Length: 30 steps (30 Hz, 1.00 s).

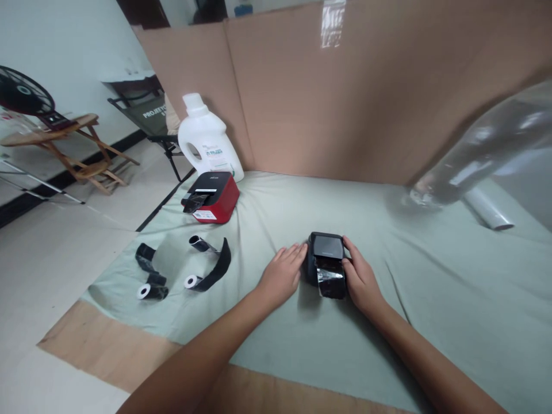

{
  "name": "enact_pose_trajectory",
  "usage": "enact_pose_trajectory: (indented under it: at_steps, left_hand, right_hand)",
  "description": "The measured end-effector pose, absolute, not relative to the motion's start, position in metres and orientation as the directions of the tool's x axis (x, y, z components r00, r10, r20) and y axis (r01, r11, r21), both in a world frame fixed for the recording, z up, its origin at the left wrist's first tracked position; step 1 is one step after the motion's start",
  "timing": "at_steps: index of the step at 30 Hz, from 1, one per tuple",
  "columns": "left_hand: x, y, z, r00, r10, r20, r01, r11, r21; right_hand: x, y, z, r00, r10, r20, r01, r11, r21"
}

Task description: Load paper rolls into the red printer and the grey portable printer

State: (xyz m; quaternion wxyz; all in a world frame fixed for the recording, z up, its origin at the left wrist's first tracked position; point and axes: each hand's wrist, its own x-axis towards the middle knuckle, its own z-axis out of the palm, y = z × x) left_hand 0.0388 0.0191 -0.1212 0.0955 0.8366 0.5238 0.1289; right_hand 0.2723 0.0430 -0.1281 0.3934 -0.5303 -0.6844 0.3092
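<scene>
A small black printer (326, 253), a rounded matte plastic block with a smooth dark lid, sits just below the middle of the frame on a pale green cloth (431, 299), soft and lightly creased, spread over the worktop; a glossy black strip (331, 283) curls out of the printer's near end and catches the light; the left hand (282, 275) lies flat and open, fingers stretched out together, their tips touching the printer's left side, gripping nothing; the right hand (361, 277) is cupped against the printer's right side with fingers bent onto its upper edge and the thumb just beside the strip, though whether that grip truly pinches anything I cannot tell; the printer thus lies between the two hands, touched by both; to the left of centre, well apart, two black ribbon rolls (211, 265) on white cores lie partly unwound in shiny curls; above them stands a red and black printer (211, 197), boxy and glossy, and behind it a white plastic jug (207, 141) with a handle; a brown cardboard wall (345, 98) closes off the back; at the right edge lies a white tube (487, 210) under a blurred clear object (483, 155); at upper left, on the floor, stand a wooden folding table (64, 144) and a dark folding chair (150, 115).
</scene>
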Motion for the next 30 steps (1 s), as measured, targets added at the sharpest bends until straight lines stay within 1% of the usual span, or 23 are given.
enact_pose_trajectory:
  at_steps: [11,21,24,27,30]
  left_hand:
    - [0.039,0.017,-0.120,0.431,0.891,0.142,0.843,-0.454,0.288]
    - [0.040,0.015,-0.119,0.452,0.879,0.150,0.831,-0.476,0.289]
    - [0.039,0.015,-0.120,0.457,0.876,0.154,0.826,-0.482,0.293]
    - [0.040,0.015,-0.120,0.451,0.879,0.155,0.828,-0.477,0.293]
    - [0.040,0.015,-0.119,0.450,0.879,0.159,0.830,-0.477,0.289]
  right_hand:
    - [0.270,0.041,-0.124,-0.127,0.968,0.217,0.471,0.252,-0.846]
    - [0.266,0.038,-0.114,-0.046,0.981,0.189,0.419,0.191,-0.888]
    - [0.267,0.037,-0.111,-0.003,0.974,0.227,0.406,0.208,-0.890]
    - [0.269,0.037,-0.110,0.013,0.956,0.292,0.441,0.257,-0.860]
    - [0.270,0.041,-0.108,-0.032,0.939,0.341,0.432,0.321,-0.843]
